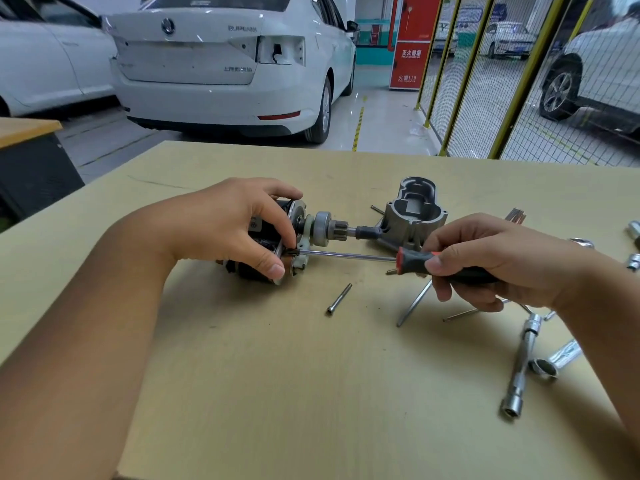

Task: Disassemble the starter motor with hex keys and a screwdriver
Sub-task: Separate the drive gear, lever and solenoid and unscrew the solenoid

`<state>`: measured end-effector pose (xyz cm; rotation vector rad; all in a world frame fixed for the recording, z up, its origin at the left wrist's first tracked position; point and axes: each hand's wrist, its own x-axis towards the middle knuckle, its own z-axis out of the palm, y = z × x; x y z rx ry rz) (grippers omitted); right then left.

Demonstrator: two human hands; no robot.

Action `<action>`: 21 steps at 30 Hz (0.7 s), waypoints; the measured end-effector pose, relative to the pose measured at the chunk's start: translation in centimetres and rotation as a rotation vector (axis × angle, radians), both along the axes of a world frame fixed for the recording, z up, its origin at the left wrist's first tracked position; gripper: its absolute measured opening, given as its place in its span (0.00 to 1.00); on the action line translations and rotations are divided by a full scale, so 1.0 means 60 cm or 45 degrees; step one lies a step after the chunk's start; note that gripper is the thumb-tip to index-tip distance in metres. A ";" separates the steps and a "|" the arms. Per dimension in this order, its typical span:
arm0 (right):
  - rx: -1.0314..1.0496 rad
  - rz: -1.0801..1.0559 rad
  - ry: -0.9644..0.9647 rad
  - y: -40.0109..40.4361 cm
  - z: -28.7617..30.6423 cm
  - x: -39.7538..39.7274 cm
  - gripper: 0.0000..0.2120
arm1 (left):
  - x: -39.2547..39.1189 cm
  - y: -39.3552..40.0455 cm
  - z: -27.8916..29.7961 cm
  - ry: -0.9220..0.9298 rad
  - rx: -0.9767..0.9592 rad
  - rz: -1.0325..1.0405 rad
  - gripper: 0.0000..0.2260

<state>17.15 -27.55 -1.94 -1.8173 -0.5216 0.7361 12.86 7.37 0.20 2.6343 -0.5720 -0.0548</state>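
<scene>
Bench (277,393): tan top; bare surface toward the near edge, far edge close behind the work.
Starter motor (294,233): mid-bench, lying on its side, long axis left to right, pinion shaft pointing right; left hand (228,220) grips its body from above.
Screwdriver (346,254): level, roughly parallel to the motor, tip at the motor's end plate; right hand (491,258) grasps the handle.
Aluminium housing (412,209): detached, just beyond the shaft.
Long bolt (339,299): loose (near side).
Socket wrenches (523,365): right edge.
</scene>
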 end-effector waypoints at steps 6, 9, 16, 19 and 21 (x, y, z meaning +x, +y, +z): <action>0.011 0.019 0.020 -0.005 -0.006 0.005 0.11 | 0.002 0.002 -0.001 0.006 -0.005 -0.005 0.17; 0.021 0.011 0.041 -0.004 -0.011 0.009 0.07 | 0.002 0.002 -0.001 0.007 0.007 0.001 0.17; 0.029 0.040 0.044 -0.004 -0.025 0.014 0.14 | 0.001 0.001 -0.001 0.017 0.010 0.019 0.17; 0.049 0.043 0.015 -0.005 -0.027 0.015 0.14 | 0.000 0.001 -0.001 0.020 0.008 0.028 0.17; 0.048 0.044 -0.008 -0.005 -0.026 0.015 0.14 | 0.000 0.001 -0.002 0.019 0.011 0.027 0.16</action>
